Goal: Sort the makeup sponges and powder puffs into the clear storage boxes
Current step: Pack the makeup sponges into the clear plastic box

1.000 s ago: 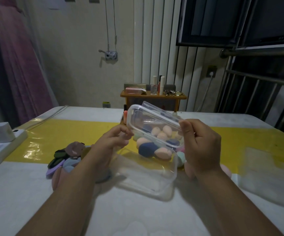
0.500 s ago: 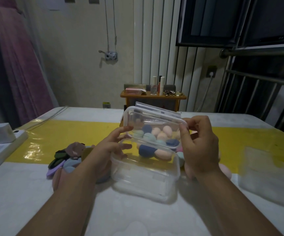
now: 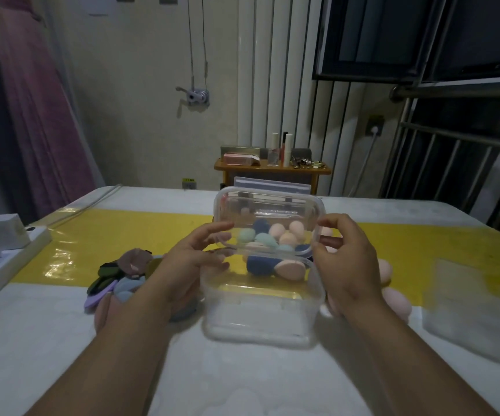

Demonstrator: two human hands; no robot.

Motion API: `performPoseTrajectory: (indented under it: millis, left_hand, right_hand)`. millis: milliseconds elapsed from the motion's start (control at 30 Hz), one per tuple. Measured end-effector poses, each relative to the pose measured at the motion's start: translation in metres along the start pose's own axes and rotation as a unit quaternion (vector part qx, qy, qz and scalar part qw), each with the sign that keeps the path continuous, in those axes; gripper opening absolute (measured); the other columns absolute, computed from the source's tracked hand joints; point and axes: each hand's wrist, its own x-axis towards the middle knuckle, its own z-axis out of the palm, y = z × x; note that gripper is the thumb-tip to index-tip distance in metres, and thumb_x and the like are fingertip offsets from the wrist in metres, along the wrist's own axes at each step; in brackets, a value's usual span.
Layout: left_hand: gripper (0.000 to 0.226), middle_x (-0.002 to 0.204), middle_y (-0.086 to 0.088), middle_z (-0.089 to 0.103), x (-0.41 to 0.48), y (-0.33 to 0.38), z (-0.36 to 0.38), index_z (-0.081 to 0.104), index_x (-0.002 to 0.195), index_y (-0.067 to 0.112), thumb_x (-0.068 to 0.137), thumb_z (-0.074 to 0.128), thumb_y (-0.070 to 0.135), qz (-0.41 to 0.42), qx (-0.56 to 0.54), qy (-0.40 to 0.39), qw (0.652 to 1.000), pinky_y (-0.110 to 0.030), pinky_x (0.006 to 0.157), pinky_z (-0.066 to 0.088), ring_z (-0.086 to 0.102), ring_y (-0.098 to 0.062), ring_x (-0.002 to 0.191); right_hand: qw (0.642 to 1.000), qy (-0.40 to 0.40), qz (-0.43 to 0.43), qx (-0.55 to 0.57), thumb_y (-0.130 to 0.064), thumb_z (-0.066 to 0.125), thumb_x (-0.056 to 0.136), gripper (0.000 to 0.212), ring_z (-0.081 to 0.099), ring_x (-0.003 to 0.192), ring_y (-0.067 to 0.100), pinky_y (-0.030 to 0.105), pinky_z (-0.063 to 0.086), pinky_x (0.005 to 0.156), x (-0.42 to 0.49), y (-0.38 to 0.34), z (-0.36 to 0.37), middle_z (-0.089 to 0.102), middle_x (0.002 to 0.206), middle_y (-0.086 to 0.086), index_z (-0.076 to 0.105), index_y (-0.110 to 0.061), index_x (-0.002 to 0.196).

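White tabletop (image 3: 47,340) fills the near part of the view, and two bare forearms are stretched across it from the near edge. A clear storage box (image 3: 262,322) is set upright toward the middle of the tabletop, between the two hands. Its near part rests on white and its far part on a yellow band (image 3: 107,235) that runs from the left edge to the right edge.

A clear lid (image 3: 268,211) is held tilted up above the far rim of the box. Its left edge is pinched between the thumb and fingers of the left hand (image 3: 191,262), and its right edge is gripped by the curled thumb and fingers of the right hand (image 3: 348,262).

Makeup sponges (image 3: 275,235) in teal, peach and navy are seen through the lid and the box's far wall. Whether they lie inside the box or just behind it cannot be told.

Powder puffs (image 3: 116,277) in green, lilac, blue and mauve are piled just left of the left wrist. Two pink sponges (image 3: 397,303) are partly hidden behind the right hand. A second clear container (image 3: 477,310), blurred, is placed near the right edge, and a white power strip (image 3: 2,250) is laid along the left edge.

Beyond the far edge, a wooden shelf (image 3: 272,170) carrying small bottles is stood against the wall.
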Motion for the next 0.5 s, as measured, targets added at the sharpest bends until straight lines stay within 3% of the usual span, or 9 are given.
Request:
performPoseTrajectory:
  millis: [100, 200, 333, 500]
  left_hand:
    - [0.054, 0.119, -0.012, 0.059, 0.0041, -0.0036, 0.0067, 0.072, 0.108, 0.023, 0.085, 0.052, -0.021, 0.018, 0.001, 0.062, 0.998, -0.051, 0.099, 0.051, 0.064, -0.026, 0.104]
    - [0.059, 0.115, -0.011, 0.060, 0.0056, -0.0062, 0.0089, 0.070, 0.113, 0.020, 0.081, 0.050, -0.025, 0.029, -0.008, 0.080, 0.996, -0.051, 0.100, 0.051, 0.064, -0.027, 0.106]
    - [0.073, 0.127, -0.012, 0.057, 0.0026, -0.0022, 0.0092, 0.069, 0.118, 0.026, 0.075, 0.049, -0.030, 0.011, 0.001, 0.074, 0.997, -0.052, 0.100, 0.050, 0.060, -0.034, 0.115]
    - [0.068, 0.122, -0.019, 0.060, -0.0014, 0.0033, 0.0108, 0.071, 0.113, 0.030, 0.086, 0.039, -0.024, -0.034, -0.017, 0.089, 0.995, -0.048, 0.101, 0.050, 0.058, -0.031, 0.101]
  right_hand:
    - [0.998, -0.050, 0.018, 0.015, 0.001, 0.067, 0.080, 0.049, 0.063, 0.096, 0.000, 0.038, 0.059, 0.078, 0.0006, 0.0021, 0.0036, 0.061, 0.112, -0.013, 0.059, -0.035, 0.111]
    - [0.997, -0.069, 0.031, 0.020, 0.008, 0.067, 0.075, 0.058, 0.062, 0.101, 0.006, 0.038, 0.059, 0.081, 0.0015, 0.0054, 0.0056, 0.060, 0.117, -0.010, 0.061, -0.033, 0.116]
    - [0.994, -0.105, 0.026, 0.026, 0.012, 0.066, 0.073, 0.055, 0.059, 0.111, 0.015, 0.038, 0.056, 0.087, 0.0004, 0.0005, 0.0026, 0.054, 0.122, -0.009, 0.061, -0.026, 0.113]
    - [0.987, -0.158, -0.010, -0.022, 0.008, 0.064, 0.076, 0.047, 0.050, 0.128, 0.017, 0.040, 0.053, 0.097, -0.0022, -0.0006, 0.0018, 0.044, 0.147, -0.010, 0.064, -0.033, 0.100]
